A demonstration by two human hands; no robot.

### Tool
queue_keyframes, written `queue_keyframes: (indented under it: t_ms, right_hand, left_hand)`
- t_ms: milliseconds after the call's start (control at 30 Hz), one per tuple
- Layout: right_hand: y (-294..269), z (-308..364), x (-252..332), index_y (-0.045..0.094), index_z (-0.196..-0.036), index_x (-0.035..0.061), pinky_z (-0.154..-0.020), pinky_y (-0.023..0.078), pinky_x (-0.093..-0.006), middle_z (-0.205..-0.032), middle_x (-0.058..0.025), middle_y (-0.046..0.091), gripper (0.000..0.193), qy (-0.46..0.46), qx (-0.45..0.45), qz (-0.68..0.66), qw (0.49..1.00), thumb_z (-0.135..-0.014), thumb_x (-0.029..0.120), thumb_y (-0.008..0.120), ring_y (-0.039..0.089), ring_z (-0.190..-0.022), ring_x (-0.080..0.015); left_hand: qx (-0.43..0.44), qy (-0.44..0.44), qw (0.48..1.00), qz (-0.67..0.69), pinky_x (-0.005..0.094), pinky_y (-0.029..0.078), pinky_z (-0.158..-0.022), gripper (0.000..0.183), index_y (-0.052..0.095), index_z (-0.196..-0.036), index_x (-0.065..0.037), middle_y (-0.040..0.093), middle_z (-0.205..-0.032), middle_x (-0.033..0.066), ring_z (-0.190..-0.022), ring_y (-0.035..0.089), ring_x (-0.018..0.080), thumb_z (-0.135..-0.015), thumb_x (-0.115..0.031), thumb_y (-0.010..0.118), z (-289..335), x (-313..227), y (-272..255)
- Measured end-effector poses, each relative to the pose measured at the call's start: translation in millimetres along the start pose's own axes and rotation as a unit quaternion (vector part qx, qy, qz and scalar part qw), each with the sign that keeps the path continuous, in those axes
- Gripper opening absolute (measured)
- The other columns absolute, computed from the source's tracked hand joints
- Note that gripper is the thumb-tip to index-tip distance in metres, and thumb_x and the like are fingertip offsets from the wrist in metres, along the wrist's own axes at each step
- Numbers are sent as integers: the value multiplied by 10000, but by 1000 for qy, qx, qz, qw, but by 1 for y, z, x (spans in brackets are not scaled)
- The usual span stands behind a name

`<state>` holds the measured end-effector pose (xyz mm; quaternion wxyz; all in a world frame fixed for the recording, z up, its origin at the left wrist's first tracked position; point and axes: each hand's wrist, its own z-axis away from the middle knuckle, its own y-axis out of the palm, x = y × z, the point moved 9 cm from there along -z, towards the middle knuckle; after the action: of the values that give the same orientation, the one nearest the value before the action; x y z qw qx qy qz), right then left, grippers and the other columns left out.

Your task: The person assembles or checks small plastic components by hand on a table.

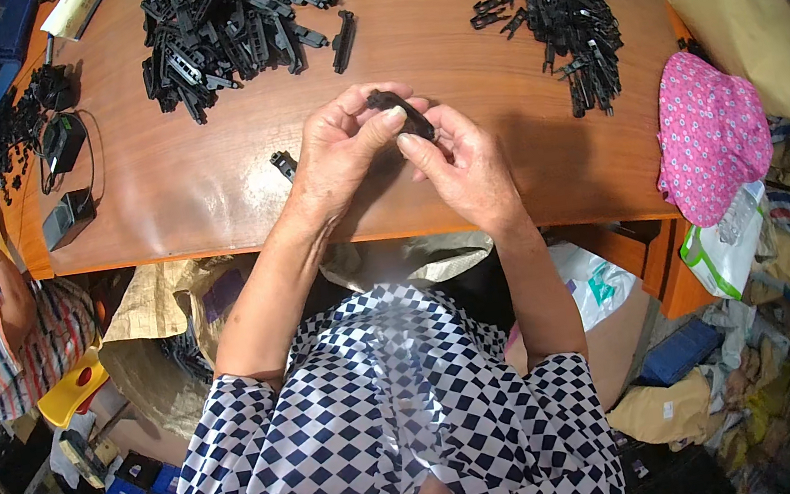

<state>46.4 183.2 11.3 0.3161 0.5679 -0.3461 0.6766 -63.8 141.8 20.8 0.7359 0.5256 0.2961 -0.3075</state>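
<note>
Fingers [379, 130] of my left hand [340, 143] and right hand [467, 171] grasp a black part [414, 121] over the wooden table [193, 174].

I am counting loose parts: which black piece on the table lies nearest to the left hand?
The lone black piece just left of the left hand; the others on the table lie farther away, mostly heaped.

The table [427, 45] has a glossy brown wood-look top. Toward its far edge, left of the middle, lies a large heap of black plastic parts [227, 23], with one long black part [344, 42] just off its right side. A second heap of slimmer black pieces [573, 5] lies toward the right edge. Near the left edge sit two dark boxes [69, 218] and scattered small black bits [4, 140]. A lone black piece [284, 165] lies left of the middle, nearer the near edge.
</note>
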Motion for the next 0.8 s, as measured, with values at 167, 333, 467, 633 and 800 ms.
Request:
queue_keyframes:
  t_ms: [167,333,467,633,800]
  right_hand:
    - [-6,-3,1,625,-975,5,-538,439,-233,-692,-52,595,229,42,-25,-3,999,-830,155,719,521,-580,-79]
    - [-8,-9,11,637,-938,6,-537,438,-247,-660,-80,582,210,17,-51,56,997,-808,136,739,527,-590,-80]
    - [-9,-14,17,639,-936,8,-538,451,-282,-697,-103,621,221,-40,33,75,996,-789,137,742,567,-607,-116]
    - [-59,-44,43,602,-920,12,-632,493,-351,-775,-126,589,148,-125,76,311,939,-813,101,652,608,-694,-266]
    - [-77,-97,55,562,-937,16,-702,507,-396,-888,-107,570,100,-298,-3,595,746,-840,22,536,595,-834,-289]
  left_hand:
    - [4,6,1000,-12,317,529,-857,200,575,-1096,-26,659,-1041,113,-944,635,180,-909,-92,596,-9,-3,4]
    - [17,32,999,-26,296,527,-835,204,573,-1097,-28,662,-1023,105,-935,632,171,-912,-110,595,-17,-6,0]
    - [19,-67,997,-45,290,522,-837,214,573,-1094,-26,655,-1024,98,-928,630,169,-903,-118,609,-12,-2,-2]
    - [65,2,928,-367,292,485,-852,263,589,-1131,-34,646,-1026,59,-954,600,144,-903,-159,625,-4,-36,-2]
    - [-47,225,576,-784,361,475,-852,254,622,-1081,-80,611,-1140,78,-1063,580,245,-838,-36,566,-35,-89,-4]
